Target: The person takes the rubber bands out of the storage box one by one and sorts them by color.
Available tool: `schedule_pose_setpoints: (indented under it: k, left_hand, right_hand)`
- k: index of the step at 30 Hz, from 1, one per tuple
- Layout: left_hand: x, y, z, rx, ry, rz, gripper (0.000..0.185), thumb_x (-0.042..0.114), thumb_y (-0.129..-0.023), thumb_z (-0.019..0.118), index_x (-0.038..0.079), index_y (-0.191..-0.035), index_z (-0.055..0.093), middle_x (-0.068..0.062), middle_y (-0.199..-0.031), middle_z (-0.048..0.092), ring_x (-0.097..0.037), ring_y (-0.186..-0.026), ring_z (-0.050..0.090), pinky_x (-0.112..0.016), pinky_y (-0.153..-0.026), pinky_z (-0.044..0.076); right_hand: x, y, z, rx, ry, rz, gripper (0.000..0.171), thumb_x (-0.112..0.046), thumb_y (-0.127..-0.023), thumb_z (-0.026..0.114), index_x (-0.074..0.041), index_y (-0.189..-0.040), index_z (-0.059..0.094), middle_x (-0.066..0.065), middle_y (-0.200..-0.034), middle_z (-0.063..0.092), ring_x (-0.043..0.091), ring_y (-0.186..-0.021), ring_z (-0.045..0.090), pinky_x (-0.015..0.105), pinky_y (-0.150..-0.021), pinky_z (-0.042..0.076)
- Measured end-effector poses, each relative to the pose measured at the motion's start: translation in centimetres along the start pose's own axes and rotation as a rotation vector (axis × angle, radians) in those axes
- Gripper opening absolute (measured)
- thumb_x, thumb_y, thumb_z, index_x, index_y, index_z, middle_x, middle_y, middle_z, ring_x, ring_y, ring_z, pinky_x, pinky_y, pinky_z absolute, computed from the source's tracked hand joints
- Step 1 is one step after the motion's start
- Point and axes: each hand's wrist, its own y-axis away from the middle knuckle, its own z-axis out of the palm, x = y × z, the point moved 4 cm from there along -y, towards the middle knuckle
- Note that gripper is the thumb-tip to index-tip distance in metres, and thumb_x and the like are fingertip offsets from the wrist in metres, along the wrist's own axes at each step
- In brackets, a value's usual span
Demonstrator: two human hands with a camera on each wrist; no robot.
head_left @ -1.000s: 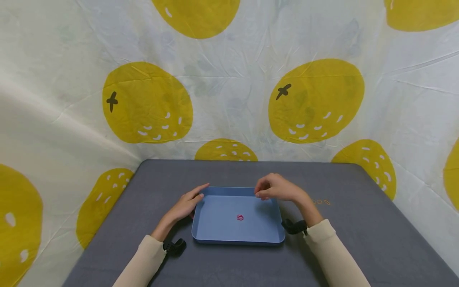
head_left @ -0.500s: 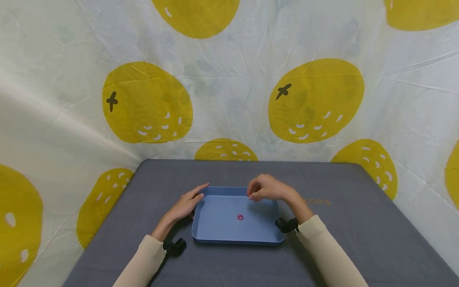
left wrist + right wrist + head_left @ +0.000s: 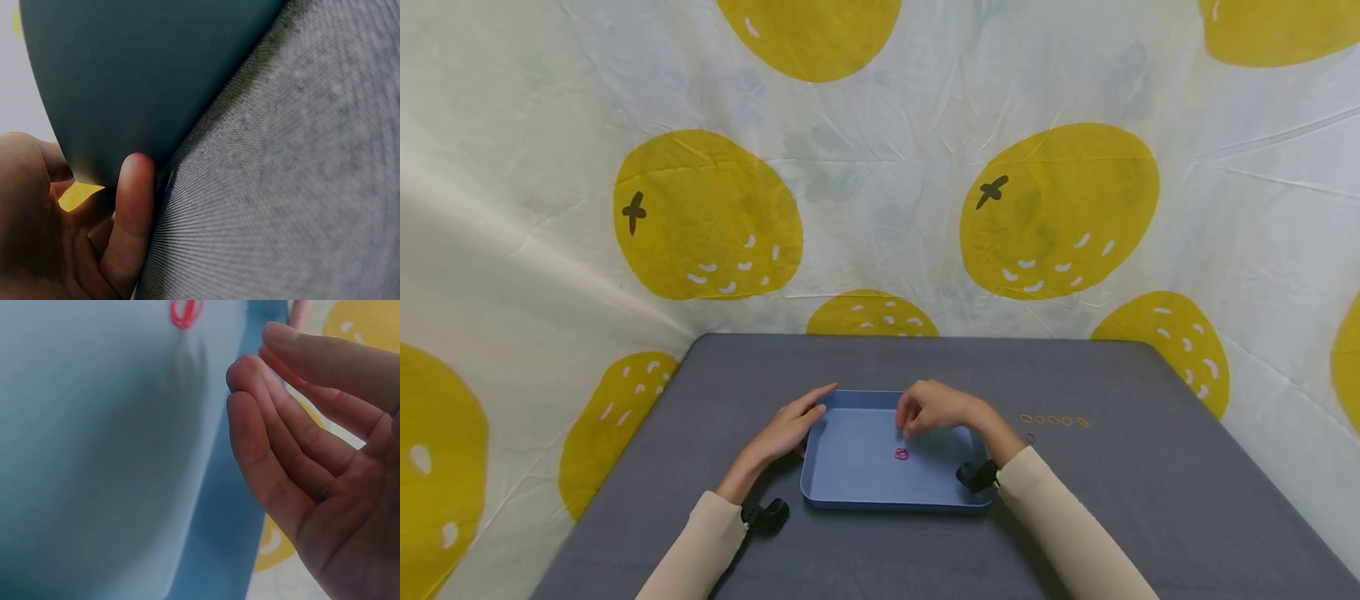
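Head view: with the left hand (image 3: 785, 428), we are gripping the blue tray (image 3: 857, 482) at its left wall, between thumb and fingers. We are seeing the right hand (image 3: 934, 407) hovering above the red bands (image 3: 902, 454), which are lying inside the tray. Orange bands (image 3: 1053, 417) are lying on the table (image 3: 1150, 500), to the right.

Left wrist view: one finger is resting against the tray's outer wall.

Right wrist view: the fingers are bending loosely, tips close together.
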Motion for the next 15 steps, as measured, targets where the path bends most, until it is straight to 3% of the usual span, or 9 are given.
schedule_pose_setpoints:
  k: [9, 15]
  left_hand:
    - [0.0, -0.1, 0.0, -0.004, 0.005, -0.001, 0.049, 0.03, -0.113, 0.042, 0.03, -0.163, 0.036, -0.014, -0.164, 0.039, -0.024, -0.061, 0.058, -0.041, -0.052, 0.057]
    - [0.0, 0.0, -0.1, -0.002, 0.015, -0.01, 0.049, 0.03, -0.113, 0.042, 0.03, -0.162, 0.036, -0.014, -0.163, 0.04, -0.024, -0.067, 0.06, -0.041, -0.052, 0.056]
  right_hand:
    - [-0.2, -0.9, 1.7, -0.057, 0.007, 0.016, 0.011, 0.003, -0.087, 0.072, -0.006, -0.091, 0.078, -0.001, -0.081, 0.073, 0.008, -0.07, 0.06, 0.023, -0.066, 0.051]
    - [-0.3, -0.9, 2.2, -0.062, 0.014, -0.026, 0.014, 0.006, -0.086, 0.071, -0.005, -0.088, 0.079, 0.001, -0.078, 0.073, 0.006, -0.066, 0.057, 0.021, -0.061, 0.048]
